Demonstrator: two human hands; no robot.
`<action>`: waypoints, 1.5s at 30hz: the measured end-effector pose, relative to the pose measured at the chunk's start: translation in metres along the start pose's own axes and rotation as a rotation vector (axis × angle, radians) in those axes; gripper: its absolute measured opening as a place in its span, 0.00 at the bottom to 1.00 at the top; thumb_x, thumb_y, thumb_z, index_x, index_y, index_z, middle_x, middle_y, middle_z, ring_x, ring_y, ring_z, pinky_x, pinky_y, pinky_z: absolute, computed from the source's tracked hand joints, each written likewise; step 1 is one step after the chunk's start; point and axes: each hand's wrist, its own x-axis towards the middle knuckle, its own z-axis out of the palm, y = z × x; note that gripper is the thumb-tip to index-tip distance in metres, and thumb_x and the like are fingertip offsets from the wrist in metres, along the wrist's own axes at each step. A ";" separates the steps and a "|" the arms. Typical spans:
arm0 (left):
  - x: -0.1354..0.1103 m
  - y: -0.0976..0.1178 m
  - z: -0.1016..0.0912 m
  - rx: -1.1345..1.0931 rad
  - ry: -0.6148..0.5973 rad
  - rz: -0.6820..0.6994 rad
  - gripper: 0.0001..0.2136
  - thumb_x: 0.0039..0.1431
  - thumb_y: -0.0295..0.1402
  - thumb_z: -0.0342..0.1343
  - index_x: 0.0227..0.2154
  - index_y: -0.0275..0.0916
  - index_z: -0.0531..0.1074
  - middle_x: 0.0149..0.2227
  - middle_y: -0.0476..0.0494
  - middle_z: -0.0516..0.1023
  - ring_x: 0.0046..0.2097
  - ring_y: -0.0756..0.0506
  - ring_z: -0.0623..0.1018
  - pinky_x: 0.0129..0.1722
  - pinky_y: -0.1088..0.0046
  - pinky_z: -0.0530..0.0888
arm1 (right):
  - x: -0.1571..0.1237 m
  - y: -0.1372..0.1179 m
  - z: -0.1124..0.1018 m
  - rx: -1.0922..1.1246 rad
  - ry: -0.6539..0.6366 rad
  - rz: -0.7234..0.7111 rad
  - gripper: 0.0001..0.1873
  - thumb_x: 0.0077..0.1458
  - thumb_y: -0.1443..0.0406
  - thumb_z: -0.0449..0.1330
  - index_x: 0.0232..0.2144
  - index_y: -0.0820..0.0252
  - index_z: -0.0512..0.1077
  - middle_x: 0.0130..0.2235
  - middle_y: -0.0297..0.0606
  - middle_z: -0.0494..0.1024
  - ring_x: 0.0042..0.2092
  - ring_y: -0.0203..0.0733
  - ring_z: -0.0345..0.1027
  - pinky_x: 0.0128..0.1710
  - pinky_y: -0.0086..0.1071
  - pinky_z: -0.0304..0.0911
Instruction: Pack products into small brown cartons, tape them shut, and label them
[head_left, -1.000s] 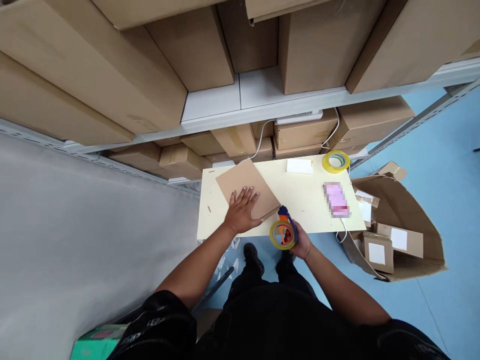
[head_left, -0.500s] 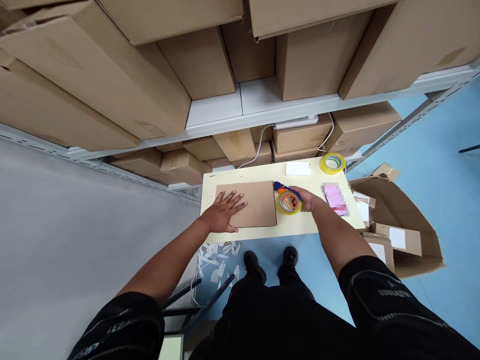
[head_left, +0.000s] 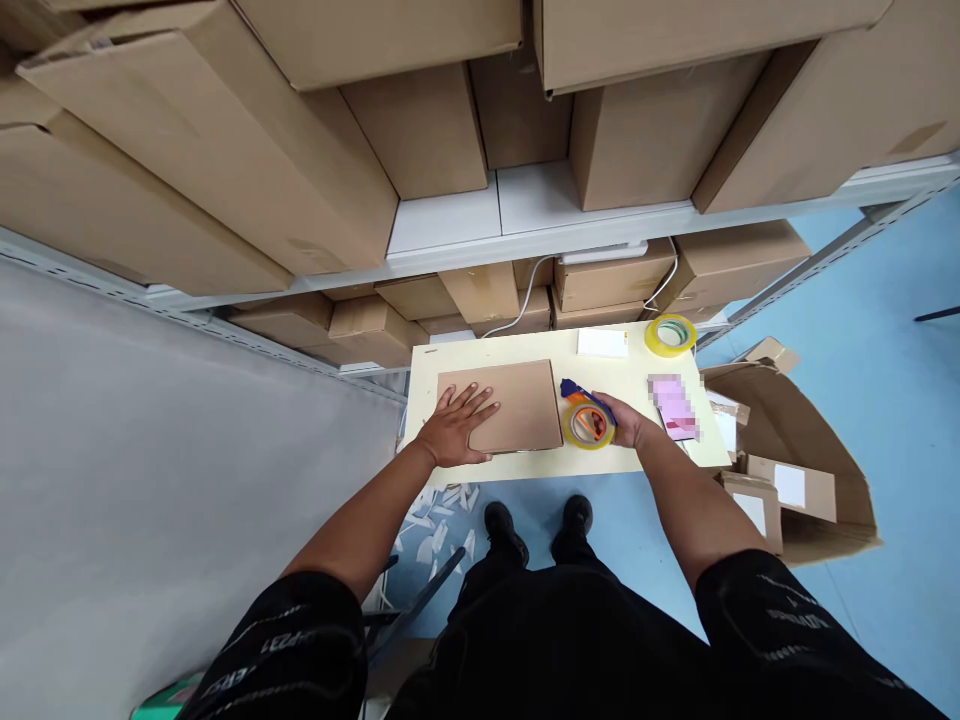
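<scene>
Near edge of counter: pale cream rectangular counter [head_left: 517,466], on which the items below are carried.

Left hand [head_left: 454,430]: fingers spread open, laid palm-down over the left part of the box; nothing is gripped.

Flat brown rectangular cardboard box [head_left: 517,405]: set at the left of the counter, lying flat, its long sides running roughly along the counter. Best steadied, it is judged, by even pressure from the flat palm; slipping is resisted, and denting of the thin top is avoided.

Right hand [head_left: 624,420]: fingers closed around the handle of the dispenser.

Blue-and-orange handheld tape dispenser [head_left: 577,393], loaded with a yellow-rimmed roll: held just beside the box's right edge; whether the two are touching cannot be told. For good work, its head should be squared to that edge and tape drawn under steady tension, so that creases and skewed strips are avoided. The left fingers are well placed, being clear of the head.

Pink blurred phone-like object [head_left: 675,408]: placed right of the right hand; elbow room should be left for it.

White flat rectangular packet [head_left: 602,343]: placed toward the far edge.

Spare yellow tape roll [head_left: 652,343]: laid at the far right corner.

Grey metal shelving [head_left: 442,262]: stocked with brown cartons, beyond.
</scene>
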 end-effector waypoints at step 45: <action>0.026 0.051 0.009 -0.025 0.068 -0.016 0.51 0.51 0.61 0.65 0.75 0.49 0.52 0.77 0.39 0.47 0.77 0.31 0.47 0.72 0.41 0.33 | 0.016 -0.005 0.006 0.028 -0.001 0.009 0.20 0.68 0.50 0.57 0.44 0.62 0.75 0.36 0.43 0.85 0.36 0.46 0.80 0.43 0.42 0.76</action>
